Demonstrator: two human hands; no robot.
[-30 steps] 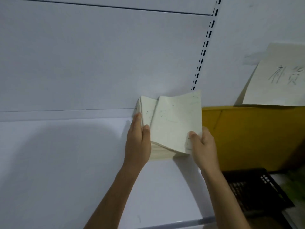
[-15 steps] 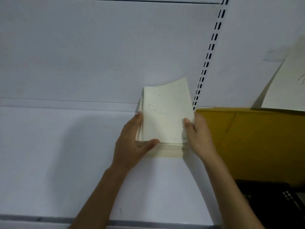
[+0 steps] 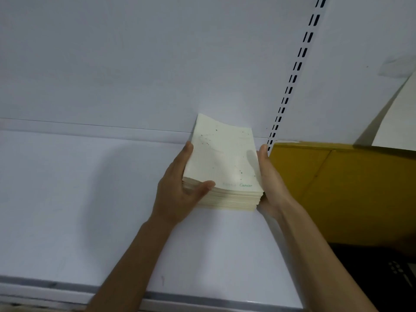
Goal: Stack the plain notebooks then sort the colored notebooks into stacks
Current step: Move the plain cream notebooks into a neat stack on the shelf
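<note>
The stack of cream notebooks (image 3: 222, 158) sits on the white shelf (image 3: 90, 199), its far edge close against the white back panel (image 3: 135, 64) and its top cover curling up a little at the back left corner. The left hand (image 3: 177, 190) grips the near left corner, fingers along the side and thumb hooked over the front edge. The right hand (image 3: 270, 176) lies flat against the right side, fingers straight, pressing rather than clasping. To the right there is barely any room: a yellow cardboard box (image 3: 337, 188) stands just beside that hand. To the left the shelf runs wide, out to its grey front lip (image 3: 67, 287). A slotted upright (image 3: 292, 73) climbs the panel behind, a sheet of paper (image 3: 398, 122) leans above the box, and a black crate (image 3: 371, 278) sits low on the right.
</note>
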